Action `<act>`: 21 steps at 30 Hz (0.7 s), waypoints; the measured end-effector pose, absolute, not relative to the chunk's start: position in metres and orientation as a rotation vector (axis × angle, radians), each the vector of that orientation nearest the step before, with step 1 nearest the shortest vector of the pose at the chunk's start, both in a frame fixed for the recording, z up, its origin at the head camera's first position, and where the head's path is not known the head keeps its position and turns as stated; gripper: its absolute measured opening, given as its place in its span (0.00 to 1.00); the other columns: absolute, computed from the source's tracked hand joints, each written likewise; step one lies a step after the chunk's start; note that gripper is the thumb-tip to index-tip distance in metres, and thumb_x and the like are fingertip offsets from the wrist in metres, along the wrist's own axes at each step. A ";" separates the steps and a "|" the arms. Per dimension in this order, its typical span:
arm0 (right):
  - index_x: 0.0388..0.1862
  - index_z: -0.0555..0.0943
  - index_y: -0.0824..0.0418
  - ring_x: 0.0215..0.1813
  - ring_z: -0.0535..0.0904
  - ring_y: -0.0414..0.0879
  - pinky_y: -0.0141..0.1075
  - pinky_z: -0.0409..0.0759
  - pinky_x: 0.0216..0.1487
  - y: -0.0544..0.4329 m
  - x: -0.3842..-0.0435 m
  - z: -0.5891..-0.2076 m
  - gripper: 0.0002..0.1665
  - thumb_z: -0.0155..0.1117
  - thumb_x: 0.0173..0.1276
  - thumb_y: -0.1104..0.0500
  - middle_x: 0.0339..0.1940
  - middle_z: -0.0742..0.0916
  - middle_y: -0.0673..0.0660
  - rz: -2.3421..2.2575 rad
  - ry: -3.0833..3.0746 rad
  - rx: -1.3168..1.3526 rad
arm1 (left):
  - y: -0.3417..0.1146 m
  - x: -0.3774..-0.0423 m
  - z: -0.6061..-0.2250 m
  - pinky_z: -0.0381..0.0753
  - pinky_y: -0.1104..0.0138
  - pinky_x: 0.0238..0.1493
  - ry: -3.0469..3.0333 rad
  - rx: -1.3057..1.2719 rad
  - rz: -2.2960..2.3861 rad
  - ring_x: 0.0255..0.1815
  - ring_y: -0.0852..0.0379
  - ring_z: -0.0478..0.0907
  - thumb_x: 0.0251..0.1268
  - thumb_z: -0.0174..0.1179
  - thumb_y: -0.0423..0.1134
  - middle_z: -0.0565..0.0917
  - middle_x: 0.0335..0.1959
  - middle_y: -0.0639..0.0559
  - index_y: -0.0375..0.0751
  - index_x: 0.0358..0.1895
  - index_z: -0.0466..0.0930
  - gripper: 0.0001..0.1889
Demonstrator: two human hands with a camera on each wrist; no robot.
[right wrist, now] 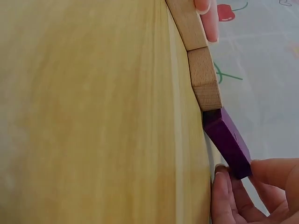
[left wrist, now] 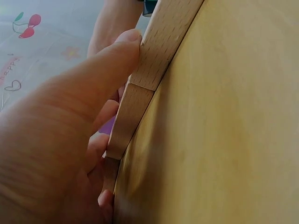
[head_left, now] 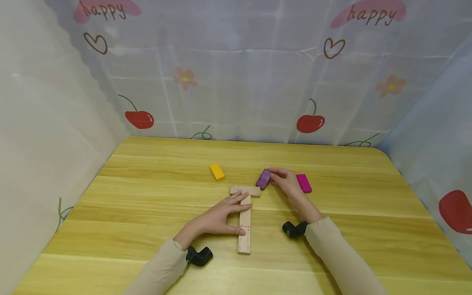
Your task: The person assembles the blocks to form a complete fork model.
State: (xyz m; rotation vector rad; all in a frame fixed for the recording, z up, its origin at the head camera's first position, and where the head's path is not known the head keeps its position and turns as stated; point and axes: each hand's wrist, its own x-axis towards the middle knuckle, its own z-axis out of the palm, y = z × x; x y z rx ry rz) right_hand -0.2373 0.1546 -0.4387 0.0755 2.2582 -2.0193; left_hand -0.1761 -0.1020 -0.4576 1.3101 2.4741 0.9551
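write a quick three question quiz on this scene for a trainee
1. How many pale unpainted wooden rectangular blocks are in view?
2. True or false: the person's left hand is touching the pale blocks.
3. Fill in the blank: the purple wooden-looking rectangular block is held in the person's ____ hand.

Key: 1. Three. 2. True; the thumb rests against one. 3. Right hand.

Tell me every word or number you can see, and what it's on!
"happy": on the left pink patch of the backdrop.
"happy": on the right pink patch.
"happy": tilted, on the backdrop in the left wrist view.
No words or numbers can be read on the plain wooden blocks, purple block, yellow block or magenta block.
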 end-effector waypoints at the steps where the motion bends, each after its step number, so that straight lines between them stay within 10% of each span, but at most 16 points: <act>1: 0.57 0.75 0.73 0.47 0.78 0.49 0.38 0.77 0.49 0.154 -0.237 -0.439 0.17 0.52 0.72 0.68 0.55 0.78 0.68 -2.004 2.281 0.074 | -0.102 -0.176 -0.458 0.45 0.51 0.68 2.473 1.312 0.952 0.73 0.51 0.38 0.56 0.64 0.56 0.49 0.74 0.48 0.45 0.69 0.64 0.38; 21: 0.58 0.76 0.67 0.62 0.68 0.56 0.46 0.68 0.59 0.154 -0.238 -0.438 0.18 0.52 0.73 0.62 0.58 0.77 0.65 -1.643 2.575 -0.016 | -0.102 -0.175 -0.456 0.43 0.53 0.69 2.461 1.291 0.937 0.73 0.54 0.36 0.56 0.64 0.55 0.48 0.74 0.49 0.46 0.70 0.63 0.39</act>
